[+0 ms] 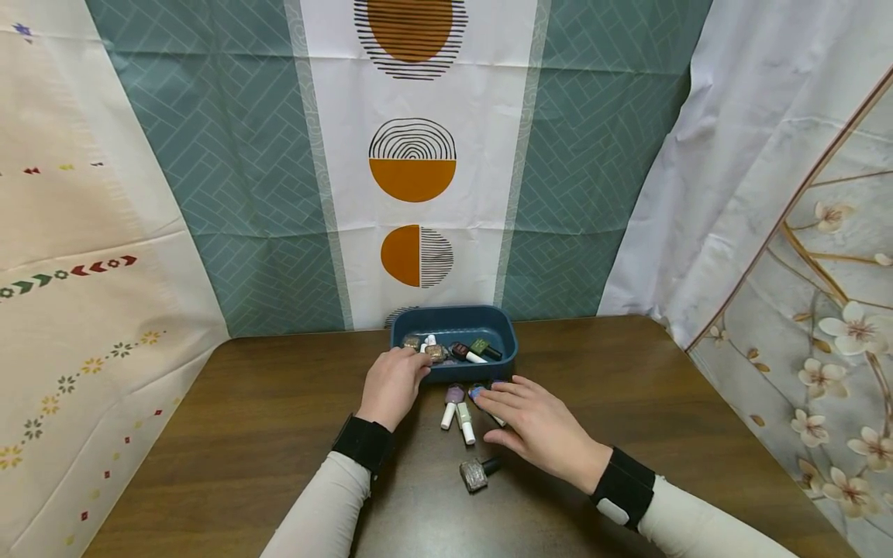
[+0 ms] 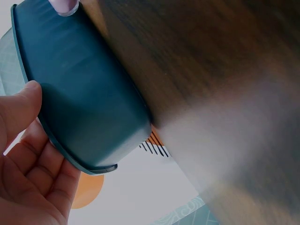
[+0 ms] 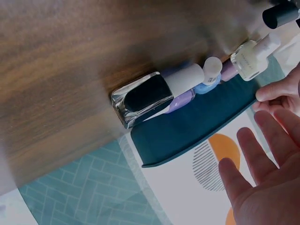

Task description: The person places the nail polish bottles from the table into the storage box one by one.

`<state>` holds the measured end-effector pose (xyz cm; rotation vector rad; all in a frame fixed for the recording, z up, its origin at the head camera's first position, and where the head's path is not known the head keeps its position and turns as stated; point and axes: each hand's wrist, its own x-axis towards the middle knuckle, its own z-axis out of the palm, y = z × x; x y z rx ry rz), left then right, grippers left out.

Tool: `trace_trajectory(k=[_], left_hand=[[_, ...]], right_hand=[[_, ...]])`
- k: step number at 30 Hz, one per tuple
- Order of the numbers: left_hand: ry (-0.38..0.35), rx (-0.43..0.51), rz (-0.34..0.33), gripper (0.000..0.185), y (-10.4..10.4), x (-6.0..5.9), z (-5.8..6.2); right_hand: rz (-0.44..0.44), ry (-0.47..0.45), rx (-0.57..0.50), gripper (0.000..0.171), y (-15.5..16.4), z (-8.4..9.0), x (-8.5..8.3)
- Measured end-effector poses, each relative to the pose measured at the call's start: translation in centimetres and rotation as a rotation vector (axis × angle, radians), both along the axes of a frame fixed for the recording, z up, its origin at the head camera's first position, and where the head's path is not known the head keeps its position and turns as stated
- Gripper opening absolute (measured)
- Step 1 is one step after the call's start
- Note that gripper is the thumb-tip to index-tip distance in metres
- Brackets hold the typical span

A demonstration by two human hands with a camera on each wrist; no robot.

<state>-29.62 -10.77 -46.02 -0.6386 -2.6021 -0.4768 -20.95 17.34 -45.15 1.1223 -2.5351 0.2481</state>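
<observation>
Several nail polish bottles (image 1: 456,411) lie on the table (image 1: 244,434) before the blue bin (image 1: 502,329). Left hand (image 1: 392,385) rests relaxed against the bin's rim; right hand (image 1: 540,426) hovers spread over the bottles, holding nothing.

Makeshift recording booth, patterned curtains (image 1: 412,155), wooden table (image 1: 279,434)

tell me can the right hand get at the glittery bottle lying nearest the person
Probably yes: the right hand hovers open just beside the glittery bottle on the table, with nothing between them.

Dark blue tray (image 1: 502,325), brown wooden table (image 1: 663,403), teal herringbone backdrop (image 1: 237,194).
</observation>
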Motion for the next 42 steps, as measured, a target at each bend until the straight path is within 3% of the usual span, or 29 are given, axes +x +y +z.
trace_trajectory(k=[12,23,42], left_hand=[[0.005,0.012,0.003,0.008,0.2,0.1,0.0],[-0.014,-0.002,0.010,0.010,0.2,0.0,0.1],[0.006,-0.010,0.008,0.009,0.2,0.1,-0.1]], right_hand=[[0.010,-0.034,0.008,0.055,0.6,-0.4,1.4],[0.078,0.065,0.028,0.050,0.9,-1.0,1.9],[0.110,-0.026,0.077,0.050,0.5,-1.7,2.4]])
